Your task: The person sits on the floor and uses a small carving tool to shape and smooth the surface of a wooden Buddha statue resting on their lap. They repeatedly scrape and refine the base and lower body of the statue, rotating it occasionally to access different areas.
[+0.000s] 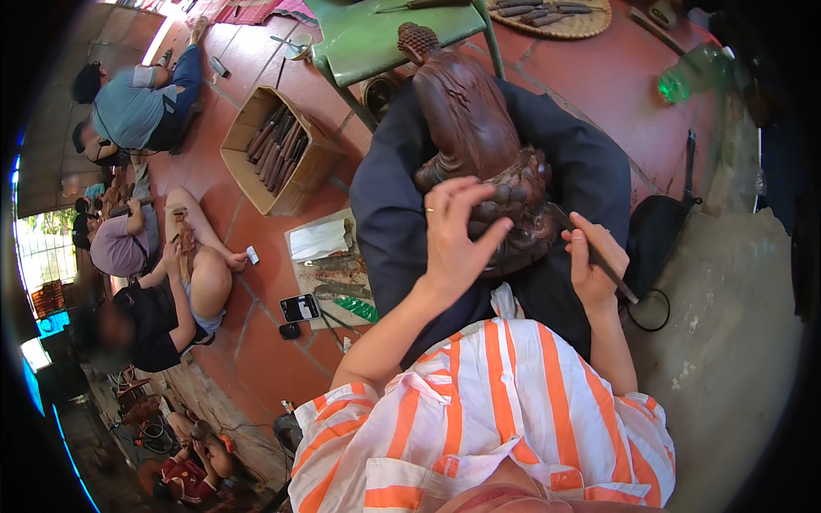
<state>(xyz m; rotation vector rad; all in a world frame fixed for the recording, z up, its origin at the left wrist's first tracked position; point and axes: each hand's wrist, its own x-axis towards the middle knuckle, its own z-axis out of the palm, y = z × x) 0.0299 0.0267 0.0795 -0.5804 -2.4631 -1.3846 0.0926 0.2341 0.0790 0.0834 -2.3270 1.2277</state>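
The things are carried by a floor of reddish tiles. On it are placed an open cardboard box, a green stool, a round woven tray, a green plastic bottle and a pale flat sheet.

Carved statue: seated figure, dark brown, sheen on surface; tight curls on head, folds down robe, knobbly rounded forms at base. Rests tilted in lap, head toward 11 o'clock, base toward 5. Slim hand tool: straight, dark shaft, held slantwise at statue's 4 o'clock; one end toward 11, near base, other toward 5. Contact unclear.
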